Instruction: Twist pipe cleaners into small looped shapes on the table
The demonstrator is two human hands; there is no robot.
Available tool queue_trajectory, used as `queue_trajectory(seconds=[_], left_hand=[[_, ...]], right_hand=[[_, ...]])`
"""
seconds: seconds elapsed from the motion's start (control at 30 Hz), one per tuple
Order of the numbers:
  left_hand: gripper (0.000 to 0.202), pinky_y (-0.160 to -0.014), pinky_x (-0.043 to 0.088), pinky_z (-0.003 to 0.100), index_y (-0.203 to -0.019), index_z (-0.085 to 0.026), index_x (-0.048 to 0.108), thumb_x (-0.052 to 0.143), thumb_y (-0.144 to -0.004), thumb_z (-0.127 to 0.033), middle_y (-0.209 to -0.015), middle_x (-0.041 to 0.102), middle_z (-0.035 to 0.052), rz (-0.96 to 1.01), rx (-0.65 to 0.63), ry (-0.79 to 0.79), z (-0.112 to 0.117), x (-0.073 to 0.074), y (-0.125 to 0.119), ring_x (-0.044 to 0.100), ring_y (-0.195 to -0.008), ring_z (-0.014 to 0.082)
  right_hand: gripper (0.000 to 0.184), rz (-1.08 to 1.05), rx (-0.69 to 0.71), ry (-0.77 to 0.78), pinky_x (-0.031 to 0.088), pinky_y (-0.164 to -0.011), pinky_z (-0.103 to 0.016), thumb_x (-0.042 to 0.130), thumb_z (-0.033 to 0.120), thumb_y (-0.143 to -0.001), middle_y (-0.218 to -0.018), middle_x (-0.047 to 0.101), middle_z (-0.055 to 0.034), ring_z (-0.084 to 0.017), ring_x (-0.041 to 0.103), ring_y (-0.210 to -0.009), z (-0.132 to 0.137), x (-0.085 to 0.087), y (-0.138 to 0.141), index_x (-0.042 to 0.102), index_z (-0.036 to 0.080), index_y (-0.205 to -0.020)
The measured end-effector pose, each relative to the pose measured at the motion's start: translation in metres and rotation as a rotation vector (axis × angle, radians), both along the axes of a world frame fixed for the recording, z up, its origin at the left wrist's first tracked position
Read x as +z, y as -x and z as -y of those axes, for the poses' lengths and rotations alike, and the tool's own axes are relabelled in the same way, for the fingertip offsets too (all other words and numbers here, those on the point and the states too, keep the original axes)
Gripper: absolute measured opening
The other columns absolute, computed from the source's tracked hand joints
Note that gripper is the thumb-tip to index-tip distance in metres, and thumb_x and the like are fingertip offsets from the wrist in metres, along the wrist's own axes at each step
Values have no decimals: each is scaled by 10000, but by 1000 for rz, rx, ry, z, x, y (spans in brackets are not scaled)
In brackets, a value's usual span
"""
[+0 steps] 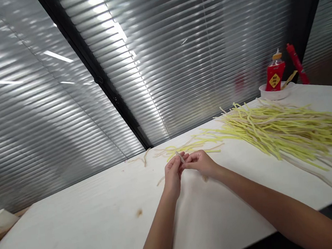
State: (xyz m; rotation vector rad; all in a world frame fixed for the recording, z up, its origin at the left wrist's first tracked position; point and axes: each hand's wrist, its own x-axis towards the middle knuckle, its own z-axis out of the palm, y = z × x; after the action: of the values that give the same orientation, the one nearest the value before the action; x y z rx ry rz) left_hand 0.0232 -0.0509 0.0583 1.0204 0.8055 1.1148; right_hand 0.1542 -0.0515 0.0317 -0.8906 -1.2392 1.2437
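My left hand [173,174] and my right hand [201,163] meet above the middle of the white table [98,213]. Between their fingertips is a short pale pipe cleaner [180,157], with one end poking up. Both sets of fingers are pinched on it, and part of the piece is hidden by them. Just behind the hands lie loose yellow and beige pipe cleaners [215,151]. A large pile of the same pipe cleaners [295,127] spreads over the right side of the table.
At the back right, a red glue bottle [275,73] with an orange cap stands in a white bowl [274,95]. A red tube [297,64] leans behind it. Metal blinds [177,60] rise along the table's back edge. A white container [1,219] sits at far left.
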Motion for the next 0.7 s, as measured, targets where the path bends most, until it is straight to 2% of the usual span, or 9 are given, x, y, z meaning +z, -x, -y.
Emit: queue_trajectory(seconds=[0.23, 0.47, 0.7], left_hand=[[371, -860, 432, 318, -941, -124, 675, 680, -700, -406, -986, 682, 128, -50, 17, -13, 0, -1, 0, 628, -911, 216], [374, -851, 436, 324, -930, -128, 673, 676, -699, -421, -986, 680, 132, -77, 18, -28, -1, -3, 1, 617, -955, 239], [311, -890, 422, 349, -892, -142, 668, 620, -751, -415, -995, 674, 119, -158, 24, -152, -2, -8, 2, 595, -1003, 239]], right_hand=[[211, 19, -5, 6, 421, -632, -269, 766, 324, -552, -618, 624, -8, -134, 555, -608, 1, 1, 0, 663, 141, -568], [231, 56, -16, -16, 410, -592, -264, 764, 354, -550, -602, 618, -10, -136, 545, -589, 0, 0, -1, 663, 147, -560], [240, 69, -23, 9, 399, -582, -260, 748, 357, -583, -590, 605, -11, -124, 527, -579, 2, 0, 0, 653, 139, -555]])
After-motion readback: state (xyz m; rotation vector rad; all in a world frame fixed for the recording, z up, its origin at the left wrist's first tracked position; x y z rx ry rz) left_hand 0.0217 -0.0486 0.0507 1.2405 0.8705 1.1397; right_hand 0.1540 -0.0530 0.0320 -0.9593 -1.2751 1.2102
